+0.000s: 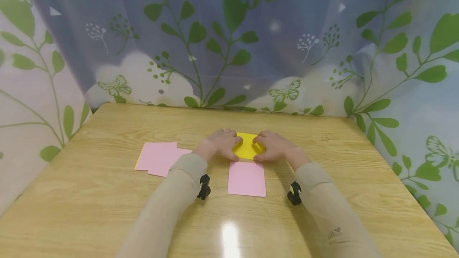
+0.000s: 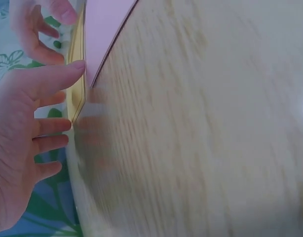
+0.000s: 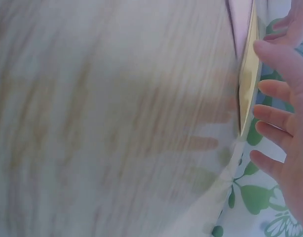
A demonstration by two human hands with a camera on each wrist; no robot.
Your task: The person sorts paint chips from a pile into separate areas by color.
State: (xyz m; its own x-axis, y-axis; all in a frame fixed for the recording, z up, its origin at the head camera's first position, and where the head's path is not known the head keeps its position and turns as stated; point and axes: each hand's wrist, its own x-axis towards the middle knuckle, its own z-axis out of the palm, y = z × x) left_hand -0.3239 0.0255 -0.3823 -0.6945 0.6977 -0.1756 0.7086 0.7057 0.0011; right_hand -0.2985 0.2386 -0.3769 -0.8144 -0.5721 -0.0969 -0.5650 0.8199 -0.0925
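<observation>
A yellow square card (image 1: pixel 247 145) lies flat on the wooden table between my two hands. My left hand (image 1: pixel 223 143) is at its left side, thumb at the near left corner and index finger over the yellow surface. From the other side my right hand (image 1: pixel 274 145) mirrors this, its thumb at the near right corner. Both wrist views show the thumbs right at the edge of the yellow card (image 2: pixel 76 91) (image 3: pixel 248 81), the other fingers spread and relaxed. Just below it, nearer me, lies a pink square card (image 1: pixel 247 178).
Two overlapping pink cards (image 1: pixel 157 157) lie to the left, with a thin yellow edge showing under one. The wooden table (image 1: pixel 118 202) reaches back to a leaf-patterned curtain (image 1: pixel 201 43). A black wrist device (image 1: pixel 204 187) sits on my left wrist, another (image 1: pixel 295 193) on my right.
</observation>
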